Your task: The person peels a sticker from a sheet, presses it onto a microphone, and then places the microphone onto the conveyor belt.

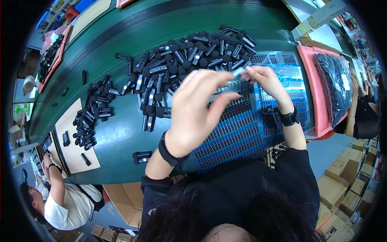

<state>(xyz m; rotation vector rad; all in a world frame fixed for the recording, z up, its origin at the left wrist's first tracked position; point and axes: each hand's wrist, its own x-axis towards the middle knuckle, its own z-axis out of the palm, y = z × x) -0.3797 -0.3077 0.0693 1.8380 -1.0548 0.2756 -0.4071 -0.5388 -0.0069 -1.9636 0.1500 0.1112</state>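
Observation:
Over the blue sheets [229, 137] with their rows of small black oblong pieces, my two hands are raised close together. My right hand [271, 82] pinches a small pale translucent piece [239, 73] between thumb and fingers. Beside it, my left hand [193, 111] is curved with its thumb and forefinger apart, its fingertips near that piece. A clear strip [234, 85] shows between the left fingers; I cannot tell whether they touch it. Just beyond my hands lies a large heap of small black clip microphones [159, 82] with round foam heads.
A smaller microphone group [94, 103] lies left, partly on a beige board [68, 125]. One pair [142, 157] sits near the green belt's edge. A pink tray [318, 97] with a bagged black bundle [332, 82] stands right. Co-workers sit both sides; cardboard boxes [342, 169] fill the floor right.

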